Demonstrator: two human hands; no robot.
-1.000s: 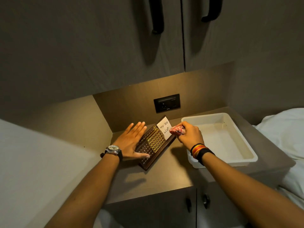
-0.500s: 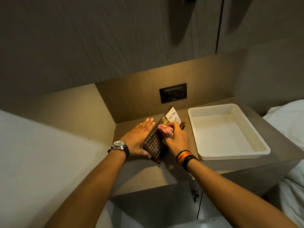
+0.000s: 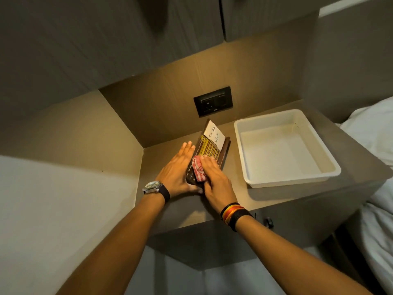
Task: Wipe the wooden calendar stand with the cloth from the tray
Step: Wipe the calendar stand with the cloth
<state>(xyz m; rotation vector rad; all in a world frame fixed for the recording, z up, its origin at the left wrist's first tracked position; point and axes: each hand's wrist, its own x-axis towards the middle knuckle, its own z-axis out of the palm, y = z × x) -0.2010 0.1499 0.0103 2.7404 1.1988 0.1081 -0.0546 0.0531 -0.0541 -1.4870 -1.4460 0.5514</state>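
Note:
The dark wooden calendar stand (image 3: pixel 222 155) leans tilted on the bedside counter, showing a yellow date grid and a white "To Do List" note at its upper end. My right hand (image 3: pixel 215 177) presses a red-and-white checked cloth (image 3: pixel 198 169) flat against the lower part of its face. My left hand (image 3: pixel 177 172) lies flat with fingers extended against the stand's left edge, bracing it. The lower end of the stand is hidden under both hands. The white plastic tray (image 3: pixel 314 177) sits to the right with nothing in it.
The grey counter (image 3: pixel 272 199) ends in a front edge close to my wrists. A black wall socket (image 3: pixel 213 101) sits behind the stand. Cabinet doors hang overhead, a white bed (image 3: pixel 374 145) lies at far right, and a cupboard knob (image 3: pixel 269 221) is below.
My right hand has carried the cloth from the note end down the calendar face to its lower part. The left hand stayed on the left edge. The camera tilted downward.

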